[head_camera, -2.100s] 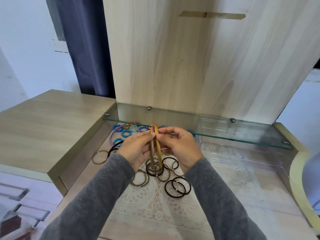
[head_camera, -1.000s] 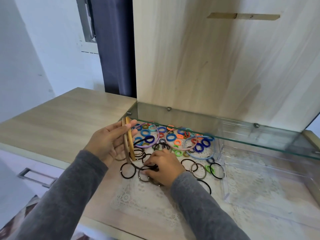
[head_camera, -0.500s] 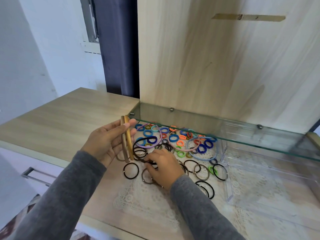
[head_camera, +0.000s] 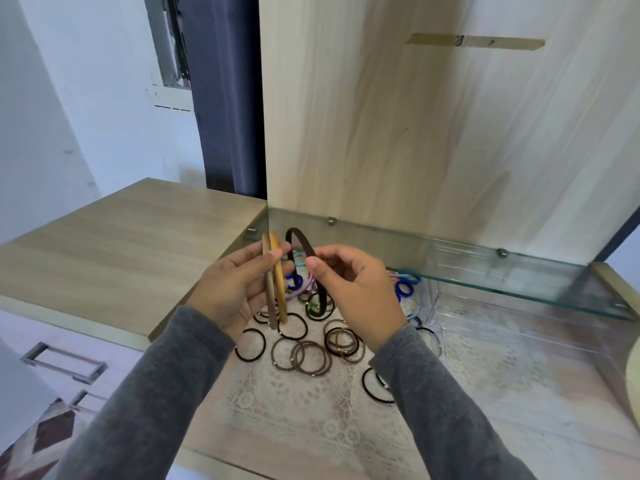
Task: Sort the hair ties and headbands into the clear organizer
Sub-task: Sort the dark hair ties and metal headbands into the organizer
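Now raising a dark brown headband point(head_camera: 303, 238) clear of the pile, pinching it between thumb and forefinger of the right hand point(head_camera: 356, 292), after reaching down among the hair ties point(head_camera: 301, 355) half a second ago. Bringing it close beside the tan headband point(head_camera: 267, 289) and mustard headband point(head_camera: 279, 292), gripping both upright in the left hand point(head_camera: 232, 289). Seemingly gathering headbands into one bundle before carrying them right to the clear organizer point(head_camera: 519, 323), apparently sitting unfilled under the glass shelf point(head_camera: 485, 275).
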`<action>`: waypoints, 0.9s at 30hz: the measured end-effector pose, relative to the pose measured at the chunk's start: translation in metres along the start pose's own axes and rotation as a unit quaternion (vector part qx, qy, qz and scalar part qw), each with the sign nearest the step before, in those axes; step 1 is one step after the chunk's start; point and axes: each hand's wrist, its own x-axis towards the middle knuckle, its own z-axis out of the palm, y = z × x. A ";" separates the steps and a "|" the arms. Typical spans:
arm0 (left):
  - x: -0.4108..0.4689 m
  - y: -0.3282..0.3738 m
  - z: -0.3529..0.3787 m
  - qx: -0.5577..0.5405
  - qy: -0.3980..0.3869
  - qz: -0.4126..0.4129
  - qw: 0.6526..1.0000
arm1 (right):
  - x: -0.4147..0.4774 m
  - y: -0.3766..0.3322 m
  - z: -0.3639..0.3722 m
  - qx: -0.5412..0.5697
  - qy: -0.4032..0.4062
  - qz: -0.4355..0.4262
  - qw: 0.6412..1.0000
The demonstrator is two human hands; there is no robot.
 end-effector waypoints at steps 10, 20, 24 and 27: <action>-0.003 -0.016 0.025 -0.007 -0.012 -0.022 1.000 | -0.005 -0.004 0.000 0.032 0.014 0.031 0.999; -0.004 -0.020 0.030 -0.039 -0.017 -0.050 0.998 | -0.009 -0.001 -0.006 0.047 -0.027 0.063 0.997; -0.004 -0.021 0.032 -0.045 -0.029 -0.056 0.997 | -0.009 -0.001 -0.008 0.048 -0.045 0.075 0.995; -0.004 -0.022 0.031 -0.042 -0.033 -0.063 0.997 | -0.006 0.000 -0.011 0.037 -0.065 0.073 0.995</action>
